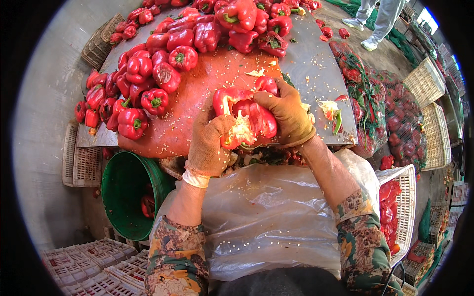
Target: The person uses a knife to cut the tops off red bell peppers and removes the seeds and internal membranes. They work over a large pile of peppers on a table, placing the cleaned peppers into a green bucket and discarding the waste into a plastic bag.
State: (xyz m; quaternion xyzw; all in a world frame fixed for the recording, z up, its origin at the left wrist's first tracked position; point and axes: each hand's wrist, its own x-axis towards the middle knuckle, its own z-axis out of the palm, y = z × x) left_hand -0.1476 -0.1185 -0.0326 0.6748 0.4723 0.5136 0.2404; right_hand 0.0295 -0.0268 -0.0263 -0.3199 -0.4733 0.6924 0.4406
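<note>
Over the near edge of a red cutting mat (207, 79), I hold a torn-open red bell pepper (259, 116) between both hands. My left hand (211, 144), in an orange-brown knit glove, grips its left side, close to the pale seed core (240, 129). On the other side my right hand (287, 114), gloved the same way, has its thumb and fingers around the pepper's wall. Loose seeds dot both gloves and the mat. A heap of whole red bell peppers (181, 39) covers the far and left parts of the metal table (314, 74).
A discarded core with a green stem (329, 111) lies on the table's right. Below left stands a green bucket (127, 196); at right, a white plastic crate (405, 207) contains red pepper pieces. Net sacks of peppers (398, 114) line the right side. Another person's legs (385, 22) appear far right.
</note>
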